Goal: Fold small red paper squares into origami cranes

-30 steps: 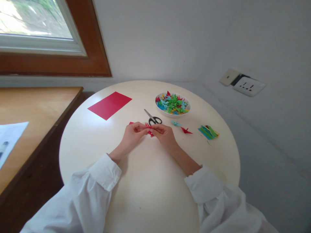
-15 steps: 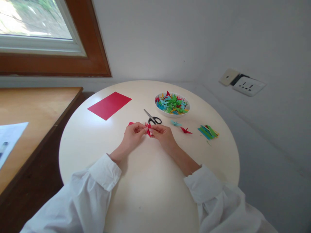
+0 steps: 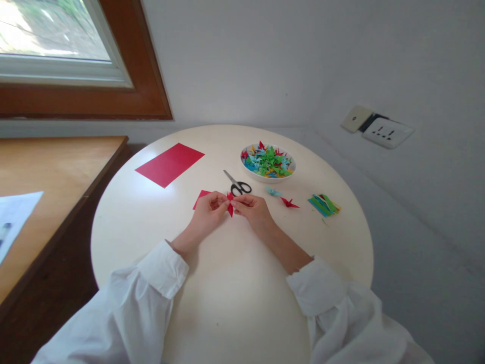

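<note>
Between my two hands, just above the white table, is a small red paper crane point(image 3: 231, 208) with pointed ends. My left hand point(image 3: 208, 212) pinches its left side between thumb and fingertips. On the other side my right hand point(image 3: 254, 210) grips it the same way. A red paper piece point(image 3: 200, 196) lies partly hidden behind my left hand. Just beyond my fingers rest scissors with black handles point(image 3: 241, 189), blades pointing away to the left. A light blue crane point(image 3: 273, 191) and another red crane point(image 3: 289, 202) sit to the right of my right hand.
A white bowl point(image 3: 261, 177) full of colourful folded cranes stands at the back of the round table point(image 3: 227, 293). A large red paper sheet point(image 3: 170, 165) lies back left. Paper strips point(image 3: 325, 205) are stacked at the right. A wooden desk point(image 3: 56, 174) stands at the left.
The red crane has turned slightly between my fingertips, and my thumbs have shifted a little. The whole view has moved very slightly; the things on the table stay put.
</note>
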`<state>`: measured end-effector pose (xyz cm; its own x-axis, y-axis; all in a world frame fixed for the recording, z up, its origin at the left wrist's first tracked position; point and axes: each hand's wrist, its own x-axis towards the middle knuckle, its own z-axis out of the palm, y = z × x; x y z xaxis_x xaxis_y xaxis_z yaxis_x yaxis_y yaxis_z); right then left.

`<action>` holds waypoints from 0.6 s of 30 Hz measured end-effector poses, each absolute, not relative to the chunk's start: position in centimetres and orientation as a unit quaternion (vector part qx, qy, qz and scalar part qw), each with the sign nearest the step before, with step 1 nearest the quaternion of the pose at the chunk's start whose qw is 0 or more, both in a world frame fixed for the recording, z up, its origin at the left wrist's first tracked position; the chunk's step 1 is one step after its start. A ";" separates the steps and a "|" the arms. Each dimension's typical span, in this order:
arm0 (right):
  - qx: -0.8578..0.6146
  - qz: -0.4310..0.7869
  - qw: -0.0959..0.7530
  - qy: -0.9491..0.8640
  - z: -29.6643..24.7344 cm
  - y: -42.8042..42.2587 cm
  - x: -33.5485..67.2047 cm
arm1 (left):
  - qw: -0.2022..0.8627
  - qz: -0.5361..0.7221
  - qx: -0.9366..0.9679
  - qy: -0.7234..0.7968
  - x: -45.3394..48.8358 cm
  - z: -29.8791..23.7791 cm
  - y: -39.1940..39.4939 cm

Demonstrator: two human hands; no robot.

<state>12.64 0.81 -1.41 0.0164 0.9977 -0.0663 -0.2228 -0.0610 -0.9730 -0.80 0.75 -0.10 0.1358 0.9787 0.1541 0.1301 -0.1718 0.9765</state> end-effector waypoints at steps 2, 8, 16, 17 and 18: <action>-0.462 0.567 0.549 -0.405 -1.3 0.7 12.5 | 0.447 0.477 0.598 0.463 -0.7 -0.5 0.8; -0.474 0.561 0.566 -0.375 -1.1 0.6 12.2 | 0.450 0.479 0.582 0.479 -0.7 -1.0 0.9; -0.477 0.550 0.571 -0.379 -1.3 0.6 12.1 | 0.472 0.491 0.567 0.463 -0.8 -0.7 0.7; -0.478 0.548 0.570 -0.383 -1.3 0.6 12.1 | 0.480 0.492 0.564 0.458 -0.8 -0.7 0.7; -0.478 0.545 0.568 -0.389 -1.3 0.6 12.1 | 0.485 0.490 0.563 0.456 -0.8 -0.6 0.7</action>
